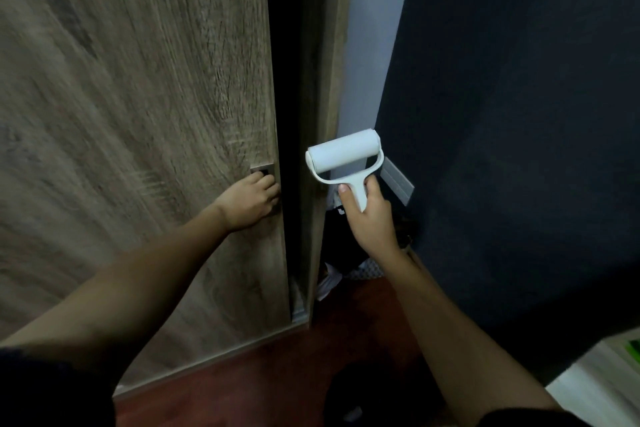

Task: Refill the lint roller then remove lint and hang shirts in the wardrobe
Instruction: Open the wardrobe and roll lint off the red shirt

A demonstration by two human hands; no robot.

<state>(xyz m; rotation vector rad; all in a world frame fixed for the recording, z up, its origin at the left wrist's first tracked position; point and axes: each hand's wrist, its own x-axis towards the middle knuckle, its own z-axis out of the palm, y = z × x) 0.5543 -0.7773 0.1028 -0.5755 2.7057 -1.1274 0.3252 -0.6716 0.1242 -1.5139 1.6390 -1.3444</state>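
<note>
Fingers (pixel 372 189) of right hand (pixel 370 215): curled tight around handle of lint roller (pixel 343 158), thumb laid up its left side. Roller drum sits at 12 o'clock from knuckles, white, level, clear of dark wall (pixel 519 114) at 3 o'clock. Left hand (pixel 251 203), at 9 o'clock from roller: fingertips hooked into recessed pull (pixel 262 170) of wood-grain wardrobe door (pixel 138 114), lightly bent. Dark gap beside door's right edge. Red-brown floor (pixel 242 392) at 6 o'clock.

Head view looks forward and down, close on wardrobe door (pixel 138 114); floor (pixel 277 374) below.
</note>
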